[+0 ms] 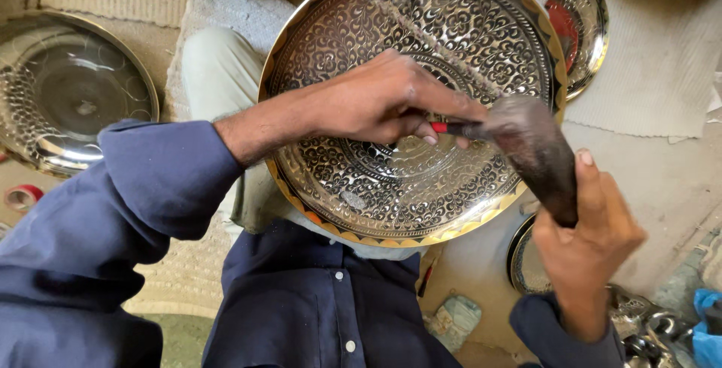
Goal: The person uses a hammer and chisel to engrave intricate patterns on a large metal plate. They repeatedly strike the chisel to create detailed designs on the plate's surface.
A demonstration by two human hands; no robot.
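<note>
Sitting on matting among finished plates (pixel 75 90); left hand (pixel 376 101) pinching chisel (pixel 447 127), right hand (pixel 590 240) gripping mallet (pixel 534 154); engraved tray (pixel 410 105) seemingly nearly covered.

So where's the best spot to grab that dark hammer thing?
Probably by its lower end, coming from the right side, just as the right hand grips the dark mallet now. That end points away from the big engraved plate, leaving the far end free where it meets the thin red tool pinched in the left hand.
</note>
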